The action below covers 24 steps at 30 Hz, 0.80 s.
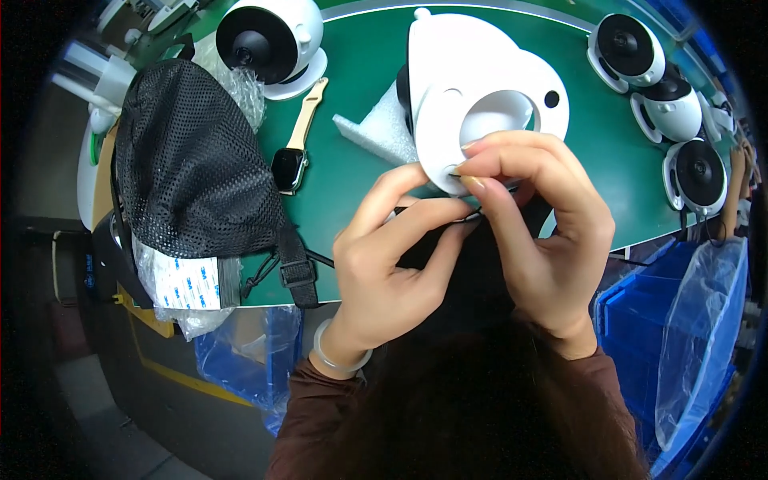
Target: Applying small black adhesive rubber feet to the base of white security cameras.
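Our left hand point(392, 264) grips a small dark piece point(470, 215) between finger and thumb, just below the ring-shaped base point(436, 132) of a white device point(464, 52). Our right hand point(564, 216) has thumb and fingertips drawn together at the base's lower-left edge, though we cannot tell whether they grasp anything. Before us, the device sits on the green bench point(320, 208) beside white foam point(380, 130).

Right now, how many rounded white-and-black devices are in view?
5: the upper-centre device, the upper-left device, and, along the right, the rear device, the middle device and the front device. More may be hidden there.
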### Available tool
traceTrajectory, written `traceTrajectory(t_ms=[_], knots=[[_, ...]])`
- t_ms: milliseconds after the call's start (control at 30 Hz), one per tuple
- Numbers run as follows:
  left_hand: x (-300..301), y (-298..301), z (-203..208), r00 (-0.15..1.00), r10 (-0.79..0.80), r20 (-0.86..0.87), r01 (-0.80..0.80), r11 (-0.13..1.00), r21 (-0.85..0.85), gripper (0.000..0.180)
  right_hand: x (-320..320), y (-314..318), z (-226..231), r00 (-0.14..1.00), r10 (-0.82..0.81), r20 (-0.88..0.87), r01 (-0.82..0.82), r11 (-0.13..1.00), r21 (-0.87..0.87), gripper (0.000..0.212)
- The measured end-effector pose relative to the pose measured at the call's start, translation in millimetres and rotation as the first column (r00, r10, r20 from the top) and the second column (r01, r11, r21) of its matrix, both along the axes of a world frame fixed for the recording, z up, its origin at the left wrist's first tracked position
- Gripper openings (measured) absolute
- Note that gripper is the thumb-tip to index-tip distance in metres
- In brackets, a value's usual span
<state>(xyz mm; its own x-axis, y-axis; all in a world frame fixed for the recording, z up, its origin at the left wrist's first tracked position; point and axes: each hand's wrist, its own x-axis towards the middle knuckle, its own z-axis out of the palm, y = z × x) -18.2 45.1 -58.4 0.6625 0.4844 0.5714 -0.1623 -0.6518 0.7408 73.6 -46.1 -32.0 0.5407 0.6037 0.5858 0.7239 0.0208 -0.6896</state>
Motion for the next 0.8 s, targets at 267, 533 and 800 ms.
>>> traceTrajectory(t_ms=[267,533,800], knots=[[1.5,1.3,-1.3,1.0,-0.007,0.009,0.006,0.999,0.042,0.017,-1.9,5.5,-4.0,0.996,-0.083,0.033,0.081,0.996,0.041,0.006],[0.3,1.6,-2.2,1.0,-0.012,0.019,0.012,1.0,0.014,0.017,-5.2,5.2,-1.7,0.996,-0.083,0.024,0.084,0.996,-0.015,0.005],[3.3,1.2,-2.7,0.999,-0.01,0.047,0.009,1.0,0.018,0.017,-2.2,0.5,0.1,0.995,-0.032,-0.091,0.034,0.999,0.015,0.005]])
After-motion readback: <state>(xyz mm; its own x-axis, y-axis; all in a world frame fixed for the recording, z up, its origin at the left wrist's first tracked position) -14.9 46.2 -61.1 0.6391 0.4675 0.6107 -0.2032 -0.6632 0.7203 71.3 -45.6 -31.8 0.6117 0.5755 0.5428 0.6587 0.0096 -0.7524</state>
